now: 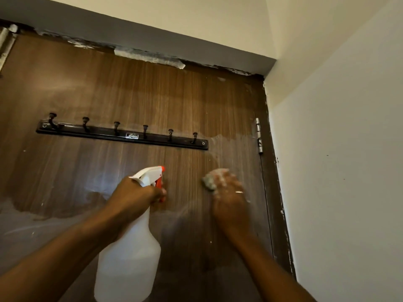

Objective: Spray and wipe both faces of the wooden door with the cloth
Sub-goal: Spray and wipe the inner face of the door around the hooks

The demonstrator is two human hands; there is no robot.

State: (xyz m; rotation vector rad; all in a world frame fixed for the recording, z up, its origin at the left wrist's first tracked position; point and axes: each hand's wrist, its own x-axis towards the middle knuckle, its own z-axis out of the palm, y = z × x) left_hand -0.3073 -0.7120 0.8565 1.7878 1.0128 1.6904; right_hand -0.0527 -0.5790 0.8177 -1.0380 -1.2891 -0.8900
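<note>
Clenched round the neck of the spray bottle (128, 253), the left hand (135, 197) keeps a firm grip with a finger on the orange trigger, nozzle aimed at the wooden door (152, 94) just in front of it. Beside it, the right hand (230, 199) has its grip closed on a bunched cloth (212, 179) and presses it flat against the door, low on the hinge side; the hand looks blurred, which I take for rubbing.

Just past the hands the wood tells how far things stand. Pale, hazy streaks lie around the cloth and run up toward the hinge (258, 136), and a wet-looking sheen spreads across the lower left of the panel. I judge this band sprayed and half wiped.

Further up, the hook rail (122, 136) crosses the door with its six pegs; the wood above it looks drier and darker in patches, so I reckon it may want another pass. At the top edge, whitish residue and flaking paint cling along the door frame (152, 57).

Only this one face is on show. The other face is out of sight, so by my reckoning it may be all left to do.
</note>
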